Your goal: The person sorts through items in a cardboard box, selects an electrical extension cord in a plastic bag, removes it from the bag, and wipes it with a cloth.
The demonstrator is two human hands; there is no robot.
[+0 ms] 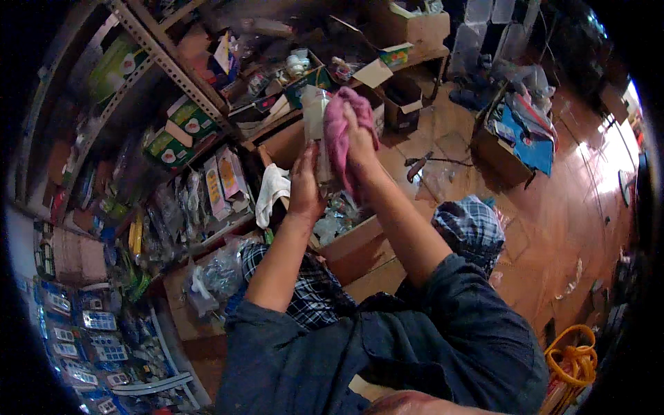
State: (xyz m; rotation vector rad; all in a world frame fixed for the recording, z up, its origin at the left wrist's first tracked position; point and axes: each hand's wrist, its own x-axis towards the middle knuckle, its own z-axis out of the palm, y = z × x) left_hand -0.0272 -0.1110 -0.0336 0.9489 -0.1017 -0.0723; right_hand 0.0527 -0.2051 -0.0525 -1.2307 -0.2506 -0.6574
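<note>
In front of me, my left hand [306,185] is wrapped round the lower part of a long, pale, box-like object [315,116], which stands roughly upright. What kind of thing it is I cannot make out. Bunched in my right hand [358,142] is a pink cloth [337,131], pressed against the right side of that object. The cloth hides part of the object's surface. A white cloth or glove [274,194] hangs over an edge just left of my left hand. Below both hands lies an open cardboard box [353,238] with clear plastic packaging in it.
Metal shelving [166,62] with green cartons [169,149] rises on the left. Packaged goods [97,325] hang at lower left. A carton with a blue packet [519,138] stands on the tiled floor at right. An orange strap [574,356] lies at lower right.
</note>
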